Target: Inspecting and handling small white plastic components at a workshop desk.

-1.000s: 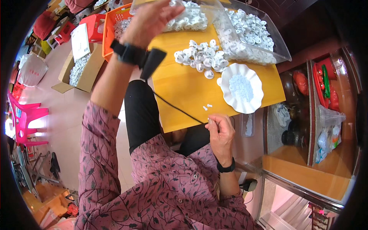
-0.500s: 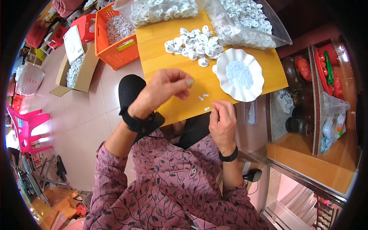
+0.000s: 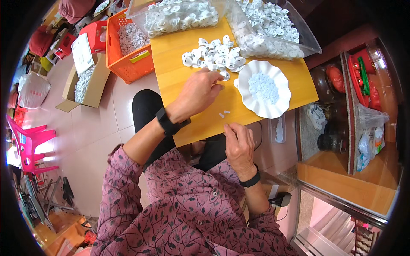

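Note:
My left hand [image 3: 198,94] reaches over the yellow table, its fingertips at a white round plastic part [image 3: 224,76] on the near edge of a loose pile [image 3: 211,54] of such parts. Thumb and index finger stand apart. At the table's front edge, my right hand [image 3: 240,147] has its thumb and index finger pinched together on a small pale plastic peg, mostly hidden by the fingertips. Two more small pale pegs [image 3: 224,114] lie on the wood between the hands. To their right, a white scalloped dish [image 3: 284,96] holds many small pale pieces.
Two clear bins [image 3: 314,40] full of white parts stand along the table's far side. An orange crate [image 3: 130,68] and a cardboard box [image 3: 96,87] with similar parts are on the floor at left. Shelves [image 3: 350,115] flank the table's right side.
My left hand has moved forward and right to the round part by the pile. My right hand has closed at the table edge over the nearest small peg, which lay uncovered before.

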The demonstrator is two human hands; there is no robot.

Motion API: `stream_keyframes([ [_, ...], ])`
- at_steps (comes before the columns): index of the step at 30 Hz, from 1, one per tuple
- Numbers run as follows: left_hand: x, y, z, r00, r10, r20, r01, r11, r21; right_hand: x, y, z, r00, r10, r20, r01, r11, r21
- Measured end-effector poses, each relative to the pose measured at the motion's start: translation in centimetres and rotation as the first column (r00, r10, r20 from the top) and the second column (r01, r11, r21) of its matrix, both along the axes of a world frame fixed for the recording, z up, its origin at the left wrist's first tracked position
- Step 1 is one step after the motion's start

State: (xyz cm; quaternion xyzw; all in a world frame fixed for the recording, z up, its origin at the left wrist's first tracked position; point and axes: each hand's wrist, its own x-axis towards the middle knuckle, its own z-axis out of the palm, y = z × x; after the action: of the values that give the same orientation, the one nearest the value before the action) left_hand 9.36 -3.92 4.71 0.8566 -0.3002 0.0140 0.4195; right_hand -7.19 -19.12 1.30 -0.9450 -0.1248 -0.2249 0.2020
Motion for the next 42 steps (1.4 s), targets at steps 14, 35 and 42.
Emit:
stream_keyframes([
  [14, 2.0, -2.0, -2.6, 0.992, -0.004, 0.125, -0.013, 0.991, 0.136, -0.2, -0.1, -0.1, 0.998, -0.057, 0.030, 0.047, 0.962, 0.270],
  [35, -4.7, 3.3, 0.0, 0.323, -0.684, -0.654, -0.419, 0.517, -0.747, 1.1, 1.8, 3.7, 0.957, 0.063, -0.284, 0.257, 0.279, 0.925],
  [42, -8.0, 3.0, -2.4, 0.240, -0.839, -0.489, -0.557, 0.293, -0.777, 1.8, 2.3, 4.1, 0.988, 0.090, -0.124, 0.089, 0.324, 0.942],
])
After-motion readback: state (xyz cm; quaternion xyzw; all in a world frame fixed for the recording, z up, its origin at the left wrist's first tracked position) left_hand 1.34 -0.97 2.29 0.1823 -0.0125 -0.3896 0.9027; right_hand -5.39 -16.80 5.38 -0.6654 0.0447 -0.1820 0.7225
